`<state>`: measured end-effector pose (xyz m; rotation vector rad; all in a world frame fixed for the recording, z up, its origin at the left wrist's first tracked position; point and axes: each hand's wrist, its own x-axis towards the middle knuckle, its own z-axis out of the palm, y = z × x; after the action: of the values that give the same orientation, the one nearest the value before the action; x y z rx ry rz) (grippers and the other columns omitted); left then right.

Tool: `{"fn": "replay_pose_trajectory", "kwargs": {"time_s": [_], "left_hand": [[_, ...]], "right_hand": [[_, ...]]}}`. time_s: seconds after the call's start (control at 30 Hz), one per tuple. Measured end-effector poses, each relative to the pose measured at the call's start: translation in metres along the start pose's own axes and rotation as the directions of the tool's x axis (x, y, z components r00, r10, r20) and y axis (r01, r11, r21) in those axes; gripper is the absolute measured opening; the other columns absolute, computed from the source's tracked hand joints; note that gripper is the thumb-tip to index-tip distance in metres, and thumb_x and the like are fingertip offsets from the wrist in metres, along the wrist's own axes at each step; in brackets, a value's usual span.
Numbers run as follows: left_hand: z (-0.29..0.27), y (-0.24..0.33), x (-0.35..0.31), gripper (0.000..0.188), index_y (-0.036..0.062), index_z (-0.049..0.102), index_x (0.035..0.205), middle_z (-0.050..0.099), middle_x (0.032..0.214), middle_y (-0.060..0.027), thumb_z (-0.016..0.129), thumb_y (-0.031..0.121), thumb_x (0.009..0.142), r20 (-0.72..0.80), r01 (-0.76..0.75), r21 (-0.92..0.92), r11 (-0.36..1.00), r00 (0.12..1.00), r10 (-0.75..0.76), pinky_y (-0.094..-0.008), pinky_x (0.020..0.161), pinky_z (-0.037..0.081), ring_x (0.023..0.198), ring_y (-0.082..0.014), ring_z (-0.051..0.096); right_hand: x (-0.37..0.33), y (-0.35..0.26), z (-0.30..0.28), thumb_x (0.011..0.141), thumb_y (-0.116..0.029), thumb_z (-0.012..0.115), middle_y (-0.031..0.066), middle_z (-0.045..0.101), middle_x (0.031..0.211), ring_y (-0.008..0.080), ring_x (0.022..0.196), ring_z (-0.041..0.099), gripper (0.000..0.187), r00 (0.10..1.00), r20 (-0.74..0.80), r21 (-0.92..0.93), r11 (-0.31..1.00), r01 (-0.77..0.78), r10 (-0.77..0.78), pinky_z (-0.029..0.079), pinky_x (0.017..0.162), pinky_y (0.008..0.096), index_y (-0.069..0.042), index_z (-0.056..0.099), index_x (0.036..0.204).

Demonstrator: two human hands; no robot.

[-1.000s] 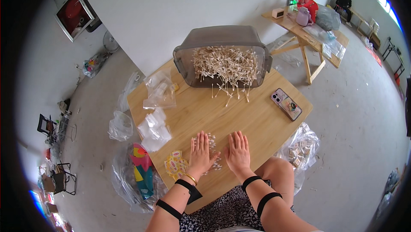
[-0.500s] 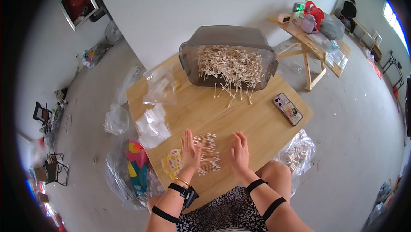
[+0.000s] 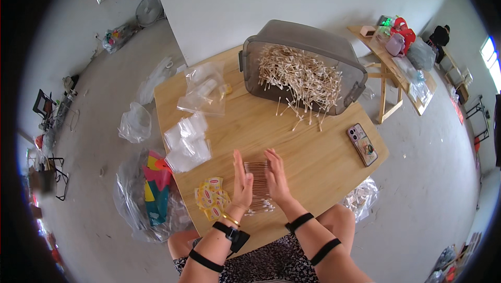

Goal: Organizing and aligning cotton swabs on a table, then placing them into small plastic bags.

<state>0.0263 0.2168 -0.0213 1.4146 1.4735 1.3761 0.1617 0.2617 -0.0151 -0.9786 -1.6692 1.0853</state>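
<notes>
Where a row of cotton swabs (image 3: 258, 179) lay on the near part of the wooden worktop (image 3: 250, 131), the left hand (image 3: 242, 183) and the right hand (image 3: 278, 177) stood upright on either side of it, both open, fingers straight and palms turned inward, neither gripping anything. Most sticks ran crosswise from one palm towards the other; whether the palms touched the tips could not be told. At the near end, the white tips looked less even than elsewhere. Squaring the row, as this seemed to be, called for light, equal pressure from both sides, palms parallel, so that the tips lined up without the thin sticks bowing or riding over one another. The straggling near end probably needed the heels of the palms. Yellow packets (image 3: 212, 198) lay just outside the left hand, so that wrist wanted some care. Beyond, well apart from both hands, a grey bin (image 3: 313, 33) lay on its side, loose swabs (image 3: 300, 71) heaped at its mouth.
</notes>
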Motion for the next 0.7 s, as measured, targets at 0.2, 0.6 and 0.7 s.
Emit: {"fn": "replay_pose_trajectory", "kwargs": {"time_s": [0.2,0.6,0.7], "left_hand": [[-0.01,0.029,-0.051,0.097,-0.0037,0.0,0.159,-0.001,0.168,-0.0238,0.031,0.067,0.101,0.046,0.027,-0.024,0.999,0.999,-0.026,-0.0448,0.125,0.004,0.156,-0.0358,-0.001],[-0.015,0.031,-0.054,0.087,-0.0033,0.011,0.159,0.008,0.167,-0.023,0.032,0.06,0.103,0.188,-0.081,0.56,0.825,0.982,-0.031,-0.0496,0.126,0.006,0.156,-0.0359,0.007],[-0.001,0.027,-0.052,0.09,-0.0041,0.015,0.158,0.014,0.166,-0.0219,0.032,0.063,0.101,0.323,-0.28,0.851,0.443,0.946,-0.023,-0.0517,0.126,0.007,0.155,-0.0346,0.012]], "right_hand": [[-0.052,-0.01,-0.009,0.089,0.005,0.042,0.0226,0.034,0.154,0.0394,0.149,0.025,0.057,0.998,-0.027,0.019,0.999,-0.05,0.051,0.023,0.122,0.0452,0.001,0.041,0.147],[-0.068,-0.011,-0.04,0.092,-0.004,0.048,0.0252,0.037,0.151,0.0425,0.147,0.029,0.051,0.994,-0.111,-0.418,0.907,-0.052,0.006,0.027,0.121,0.0494,0.004,0.044,0.142],[-0.076,-0.001,-0.043,0.095,-0.013,0.051,0.0244,0.034,0.155,0.0378,0.15,0.025,0.054,0.993,-0.105,-0.701,0.704,-0.117,0.061,0.024,0.123,0.0501,0.004,0.042,0.145]]}}
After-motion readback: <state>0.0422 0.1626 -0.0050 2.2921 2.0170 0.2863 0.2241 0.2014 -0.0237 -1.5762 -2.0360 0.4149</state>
